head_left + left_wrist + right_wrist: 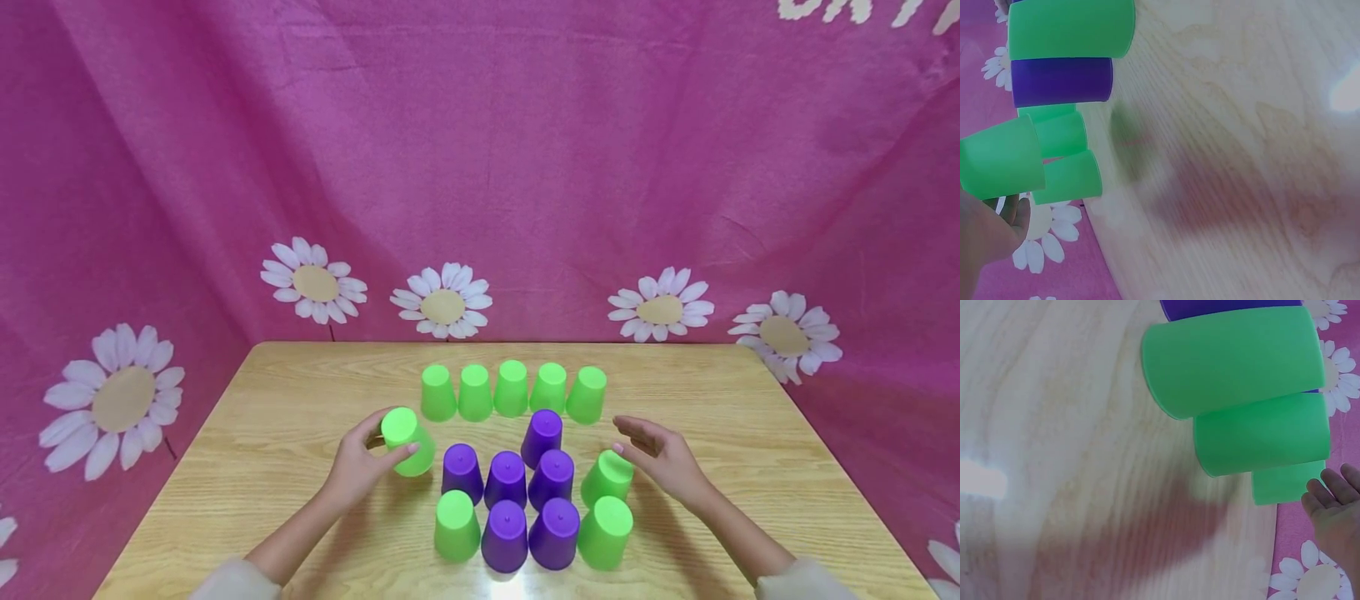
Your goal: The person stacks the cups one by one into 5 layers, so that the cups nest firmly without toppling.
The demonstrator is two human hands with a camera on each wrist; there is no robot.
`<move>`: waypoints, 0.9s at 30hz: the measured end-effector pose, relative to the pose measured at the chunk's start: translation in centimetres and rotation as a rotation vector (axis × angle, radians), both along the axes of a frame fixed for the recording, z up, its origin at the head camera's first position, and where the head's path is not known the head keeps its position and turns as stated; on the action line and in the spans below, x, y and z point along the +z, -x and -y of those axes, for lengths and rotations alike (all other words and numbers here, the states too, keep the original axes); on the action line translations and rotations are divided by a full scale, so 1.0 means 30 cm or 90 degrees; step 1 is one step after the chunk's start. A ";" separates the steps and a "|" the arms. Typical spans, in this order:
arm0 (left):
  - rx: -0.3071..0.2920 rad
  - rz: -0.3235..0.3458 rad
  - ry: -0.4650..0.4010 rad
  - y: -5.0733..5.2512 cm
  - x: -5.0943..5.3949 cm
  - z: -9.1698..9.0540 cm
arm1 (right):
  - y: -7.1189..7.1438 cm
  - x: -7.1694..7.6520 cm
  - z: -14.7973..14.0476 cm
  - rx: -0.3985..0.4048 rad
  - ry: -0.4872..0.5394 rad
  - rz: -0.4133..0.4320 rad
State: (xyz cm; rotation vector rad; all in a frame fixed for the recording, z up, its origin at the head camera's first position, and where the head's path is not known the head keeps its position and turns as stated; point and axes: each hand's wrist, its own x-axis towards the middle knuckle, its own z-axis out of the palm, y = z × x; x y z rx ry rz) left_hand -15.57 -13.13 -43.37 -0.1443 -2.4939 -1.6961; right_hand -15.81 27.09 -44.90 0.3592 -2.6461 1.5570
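An upside-down green cup (408, 443) is held by my left hand (358, 467), thumb on its near side; the left wrist view shows this cup (1004, 156) and the hand (991, 231) too. Just right of it stand purple cups (461, 473) in staggered rows. My right hand (670, 467) holds nothing; its fingers reach out beside a green cup (608, 477) at the right, and whether the thumb touches that cup I cannot tell. In the right wrist view the hand (1338, 519) is spread, palm showing. More green cups (455, 527) (606, 533) stand at both ends of the front row.
Along the back, several green cups (512, 389) stand upside down in a row on the wooden table (300, 392). A pink cloth (480, 183) with white flowers hangs behind and at the sides.
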 end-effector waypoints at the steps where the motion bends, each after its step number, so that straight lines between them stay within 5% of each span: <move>1: -0.003 0.000 -0.002 0.001 0.005 -0.003 | -0.004 -0.005 -0.001 0.001 0.005 0.000; 27: -0.008 0.005 -0.038 0.071 0.031 -0.061 | -0.051 -0.087 -0.005 0.042 0.057 0.021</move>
